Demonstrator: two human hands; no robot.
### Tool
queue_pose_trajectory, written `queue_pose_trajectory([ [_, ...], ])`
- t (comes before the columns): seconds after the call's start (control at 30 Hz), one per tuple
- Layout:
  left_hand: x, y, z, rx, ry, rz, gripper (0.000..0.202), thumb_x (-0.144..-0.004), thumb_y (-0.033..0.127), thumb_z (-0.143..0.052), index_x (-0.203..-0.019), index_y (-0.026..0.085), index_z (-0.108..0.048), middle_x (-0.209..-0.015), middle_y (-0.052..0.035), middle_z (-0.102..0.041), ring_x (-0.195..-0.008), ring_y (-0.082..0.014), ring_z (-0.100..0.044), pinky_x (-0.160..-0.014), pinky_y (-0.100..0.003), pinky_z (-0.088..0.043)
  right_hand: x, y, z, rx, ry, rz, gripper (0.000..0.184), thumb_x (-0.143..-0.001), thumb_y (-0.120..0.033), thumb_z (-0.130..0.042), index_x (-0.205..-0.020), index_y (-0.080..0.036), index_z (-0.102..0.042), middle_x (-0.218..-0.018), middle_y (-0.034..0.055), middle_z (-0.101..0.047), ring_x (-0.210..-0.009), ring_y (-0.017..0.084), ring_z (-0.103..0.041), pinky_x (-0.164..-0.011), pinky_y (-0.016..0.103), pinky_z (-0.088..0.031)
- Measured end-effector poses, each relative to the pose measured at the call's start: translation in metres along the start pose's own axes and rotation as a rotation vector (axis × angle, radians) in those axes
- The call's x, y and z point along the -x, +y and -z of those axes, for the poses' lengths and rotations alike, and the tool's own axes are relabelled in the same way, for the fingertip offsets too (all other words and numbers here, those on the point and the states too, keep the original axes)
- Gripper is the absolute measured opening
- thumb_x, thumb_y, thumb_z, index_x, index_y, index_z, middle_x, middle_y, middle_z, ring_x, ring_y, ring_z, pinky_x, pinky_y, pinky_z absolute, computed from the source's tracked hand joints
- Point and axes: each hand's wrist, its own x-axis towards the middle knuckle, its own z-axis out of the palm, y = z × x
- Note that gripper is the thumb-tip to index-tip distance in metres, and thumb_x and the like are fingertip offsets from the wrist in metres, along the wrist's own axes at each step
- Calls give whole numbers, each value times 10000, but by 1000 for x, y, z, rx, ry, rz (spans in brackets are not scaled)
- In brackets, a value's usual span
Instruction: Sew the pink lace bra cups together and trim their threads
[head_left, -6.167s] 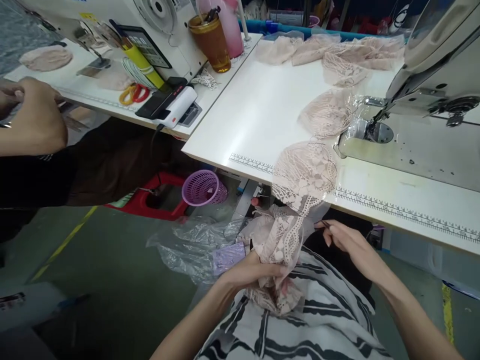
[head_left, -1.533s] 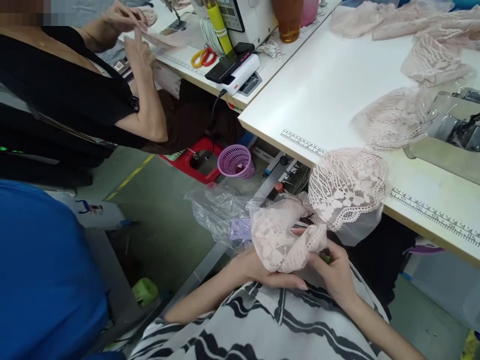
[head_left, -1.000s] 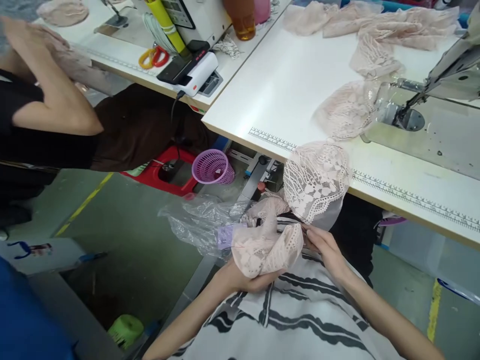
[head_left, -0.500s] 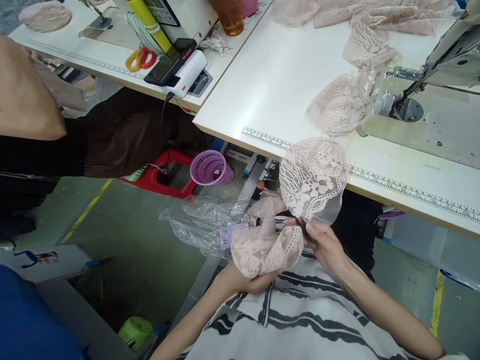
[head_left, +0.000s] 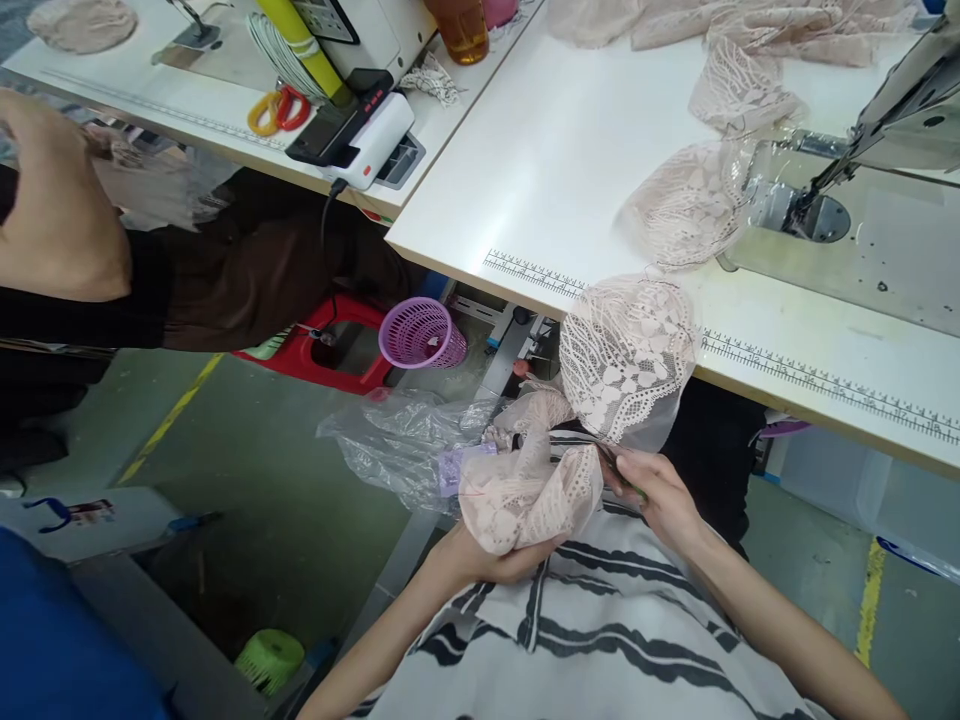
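Note:
My left hand is closed under a bunched pink lace piece held over my lap. Close on the right of it, my right hand is closed round a small green-handled tool, likely thread snips, with its tip at the lace's edge. A chain of lace cups hangs from the table edge down to the piece I hold. More lace cups lie on the white table toward the sewing machine.
A clear plastic bag lies left of my lap. A purple basket and a red stool stand under the tables. A co-worker's arm is at the left. On the neighbouring table lie scissors and a control box.
Over the last second my right hand has shifted slightly down along the lace edge with the tool. The co-worker's arm at the left has moved. My left hand keeps its hold.

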Motion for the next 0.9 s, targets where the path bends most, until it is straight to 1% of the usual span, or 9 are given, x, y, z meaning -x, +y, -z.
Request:
queue_pose_trajectory([
  [0.1,-1,1,1,34,13,-60,197,-876,310,-490,-949,227,-652,-908,-52,-720,-879,-231,-671,-820,-286,-520,-4,6,0,7,10,-47,380,-835,-518,-612,-733,-155,-662,-615,-17,-402,-536,77,-253,-497,248,-158],
  [0.3,-7,3,1,46,34,-88,193,-879,312,-491,-943,227,-651,-908,-50,-708,-830,-224,-665,-791,-294,-525,-13,1,-10,-23,32,-102,467,-780,-560,-652,-996,-155,-741,-651,5,-430,-563,88,-258,-476,226,-185],
  [0.43,-9,3,1,46,34,-96,218,-883,335,-478,-944,211,-646,-864,-56,-703,-818,-224,-665,-761,-290,-526,-16,-2,-12,-28,52,-107,426,-781,-543,-665,-994,-185,-753,-624,-4,-403,-575,93,-318,-494,217,-261],
  [0.5,-8,3,1,42,35,-91,228,-892,338,-472,-936,196,-645,-845,-65,-696,-801,-223,-660,-727,-286,-522,-16,-2,-11,-26,38,-79,402,-810,-522,-645,-993,-181,-751,-606,-14,-371,-565,88,-309,-492,215,-257],
  [0.6,-6,3,0,34,36,-85,239,-904,336,-465,-913,190,-654,-875,-80,-699,-848,-234,-658,-680,-275,-511,-14,-2,-9,0,-29,-25,431,-849,-538,-583,-974,-155,-737,-593,-22,-353,-535,79,-249,-470,222,-192],
  [0.67,-6,3,-1,30,24,-91,226,-898,326,-470,-880,206,-660,-849,-65,-699,-835,-226,-658,-659,-267,-503,-12,-3,-10,52,-89,38,440,-820,-571,-600,-901,-156,-721,-620,-14,-392,-549,85,-274,-481,226,-222],
  [0.77,-12,4,0,29,-3,-123,236,-881,359,-489,-931,215,-669,-859,-56,-705,-858,-231,-660,-775,-293,-513,-9,-9,-15,232,-70,149,343,-743,-506,-716,-716,-168,-668,-707,8,-472,-624,110,-392,-553,240,-340],
  [0.83,-18,7,2,33,-40,-154,319,-870,417,-522,-1061,197,-651,-1022,-81,-703,-999,-260,-641,-905,-321,-489,-8,-14,-17,329,-24,194,280,-741,-425,-741,-655,-172,-653,-795,33,-538,-688,131,-474,-615,254,-403],
  [0.9,-24,10,4,31,-72,-189,516,-835,478,-587,-1242,162,-571,-1262,-123,-619,-1186,-303,-555,-1014,-360,-437,-10,-19,-17,358,-18,233,210,-745,-377,-747,-679,-186,-689,-993,72,-604,-823,169,-557,-730,286,-463],
])
